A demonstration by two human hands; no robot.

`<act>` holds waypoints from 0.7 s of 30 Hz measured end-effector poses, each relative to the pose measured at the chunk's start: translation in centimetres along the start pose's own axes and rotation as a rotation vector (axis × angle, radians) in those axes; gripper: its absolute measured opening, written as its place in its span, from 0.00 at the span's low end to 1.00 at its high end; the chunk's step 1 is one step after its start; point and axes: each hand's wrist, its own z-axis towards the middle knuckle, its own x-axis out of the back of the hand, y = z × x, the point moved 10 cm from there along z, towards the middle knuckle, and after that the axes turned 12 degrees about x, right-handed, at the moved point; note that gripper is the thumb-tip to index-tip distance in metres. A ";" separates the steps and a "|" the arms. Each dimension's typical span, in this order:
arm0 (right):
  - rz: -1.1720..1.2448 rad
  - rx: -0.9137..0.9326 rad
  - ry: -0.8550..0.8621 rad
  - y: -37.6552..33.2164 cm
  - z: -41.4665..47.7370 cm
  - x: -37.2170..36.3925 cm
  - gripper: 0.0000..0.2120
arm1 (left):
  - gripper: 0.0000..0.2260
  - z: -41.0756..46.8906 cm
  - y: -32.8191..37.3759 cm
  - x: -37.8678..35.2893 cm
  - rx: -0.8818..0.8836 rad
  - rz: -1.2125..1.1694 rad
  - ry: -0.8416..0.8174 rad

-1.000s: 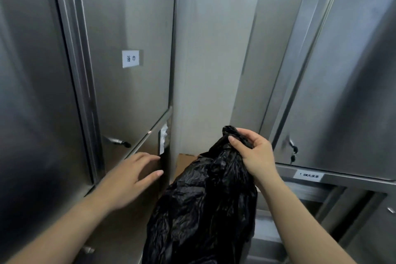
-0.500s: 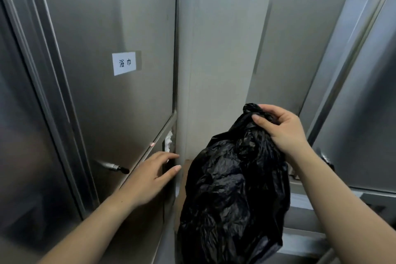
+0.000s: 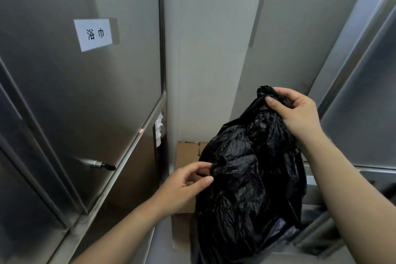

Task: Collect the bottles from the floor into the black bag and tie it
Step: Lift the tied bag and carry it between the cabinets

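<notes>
Black bag: full and crumpled, hanging upright, mouth gathered into a twisted neck at the top. No bottles visible; the plastic is opaque.

Right hand: at the top of the bag, fingers and thumb curled around the gathered neck, gripping it. A tuft of plastic sticks out above the thumb.

Left hand: at the bag's left side, about mid-height. Forefinger and thumb tip both reach the plastic, the other fingers are curled in between. Cannot tell whether it actually has a fold pinched or only touches.

Cardboard box: brown, directly behind the bag and partly hidden by it and by the left hand.

Wall: pale, plain, rising behind the bag and box.

Steel door: left of the bag, brushed metal. It carries a white label with two printed characters, high above bag level, and a small handle with a dark tip, roughly level with the left hand.

Steel cabinet: right of the bag, behind the right forearm.
</notes>
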 end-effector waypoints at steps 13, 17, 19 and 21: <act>0.079 0.017 0.077 0.4 2.1 2.9 0.09 | 0.07 1.1 3.2 1.7 0.000 -0.152 0.239; 0.112 0.033 0.082 -0.2 4.1 2.7 0.09 | 0.08 1.4 6.2 6.1 -0.055 -0.154 0.410; 0.146 0.047 0.088 -0.6 5.2 2.3 0.09 | 0.08 1.6 7.6 8.2 -0.079 -0.150 0.485; 0.166 0.074 0.090 -1.1 6.4 1.8 0.10 | 0.09 2.2 8.9 9.9 -0.087 -0.158 0.524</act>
